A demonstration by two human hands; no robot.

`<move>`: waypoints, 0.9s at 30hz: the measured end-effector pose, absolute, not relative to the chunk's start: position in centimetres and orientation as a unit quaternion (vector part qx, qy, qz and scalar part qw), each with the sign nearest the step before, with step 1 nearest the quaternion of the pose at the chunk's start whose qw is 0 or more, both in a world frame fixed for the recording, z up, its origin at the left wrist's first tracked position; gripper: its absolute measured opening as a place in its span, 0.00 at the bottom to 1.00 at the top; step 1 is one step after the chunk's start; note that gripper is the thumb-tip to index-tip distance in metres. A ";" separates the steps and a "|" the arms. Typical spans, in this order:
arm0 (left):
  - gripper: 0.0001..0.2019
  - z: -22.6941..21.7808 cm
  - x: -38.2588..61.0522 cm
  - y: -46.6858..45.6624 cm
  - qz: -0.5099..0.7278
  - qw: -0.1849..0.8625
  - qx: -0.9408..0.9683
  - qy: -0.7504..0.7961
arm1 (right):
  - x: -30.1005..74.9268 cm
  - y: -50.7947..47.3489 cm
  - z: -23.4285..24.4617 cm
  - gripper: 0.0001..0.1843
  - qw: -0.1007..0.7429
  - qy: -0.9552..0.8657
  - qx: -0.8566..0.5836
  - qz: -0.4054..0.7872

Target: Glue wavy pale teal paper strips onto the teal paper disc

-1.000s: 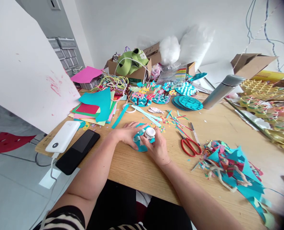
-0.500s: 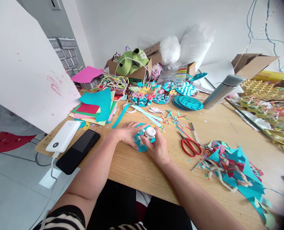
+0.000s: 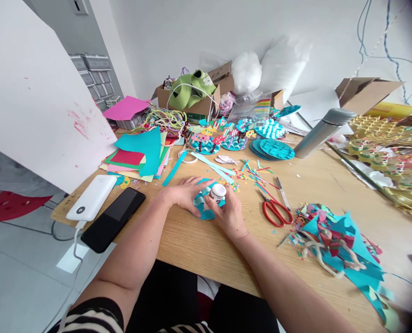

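Note:
My right hand (image 3: 229, 213) is closed round a small white bottle (image 3: 218, 190), perhaps glue, tilted over a round blue paper piece (image 3: 206, 214). Its lower end is hidden by my fingers. Pale blue wavy paper strips (image 3: 199, 200) stand on that round piece. With fingers spread, my left hand (image 3: 186, 196) lies along the left side of the blue piece and touches it. Red-handled scissors (image 3: 277, 212) and a thin pen-like tool (image 3: 283, 193) lie to the right of my right hand. Loose light-blue paper strips (image 3: 215, 167) are just beyond my hands.
A black phone (image 3: 114, 219) and white power bank (image 3: 92, 198) sit at left. Behind them are stacked coloured papers (image 3: 150, 148). Decorated blue discs (image 3: 206, 147) and a grey flask (image 3: 322, 134) stand at the back. Paper scraps (image 3: 345, 245) pile up at right.

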State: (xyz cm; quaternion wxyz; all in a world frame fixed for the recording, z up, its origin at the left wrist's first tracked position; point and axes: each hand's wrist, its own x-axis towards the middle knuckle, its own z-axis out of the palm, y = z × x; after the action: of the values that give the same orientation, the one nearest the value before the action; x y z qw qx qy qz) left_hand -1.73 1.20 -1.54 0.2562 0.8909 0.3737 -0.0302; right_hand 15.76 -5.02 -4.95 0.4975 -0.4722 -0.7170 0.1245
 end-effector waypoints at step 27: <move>0.61 -1.5 -1.9 1.6 -0.059 0.258 0.886 0.381 | 18.7 -3.7 -3.8 0.12 0.646 -0.528 -0.523 0.173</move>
State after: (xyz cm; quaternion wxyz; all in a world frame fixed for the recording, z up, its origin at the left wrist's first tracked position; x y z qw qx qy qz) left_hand -1.90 1.56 -1.53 0.2575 0.8861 0.3808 -0.0588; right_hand 18.66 -3.74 -3.82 0.6464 -0.5233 -0.5276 0.1730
